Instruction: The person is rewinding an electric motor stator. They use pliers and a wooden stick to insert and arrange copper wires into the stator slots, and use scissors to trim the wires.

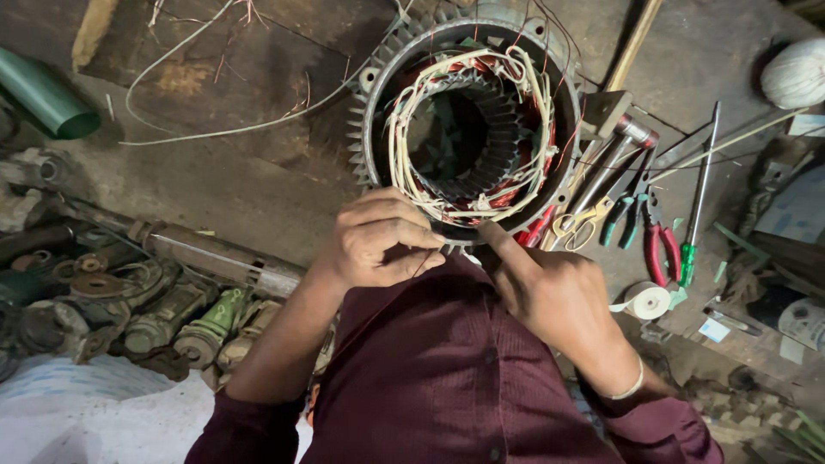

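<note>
The motor stator [468,120] lies just above the left hand [378,241] grip.

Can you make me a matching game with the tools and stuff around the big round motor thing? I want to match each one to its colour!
Things:
1. pliers
2. screwdriver
3. tape roll
4. pipe

Colours:
A. white
B. red handles
C. dark green all over
D. bright green handle, thin metal shaft

Pairs: 1-B, 2-D, 3-A, 4-C

All of them lie around the motor stator, where the left hand pinches a thin wire and the right hand points a finger at the rim.
</note>
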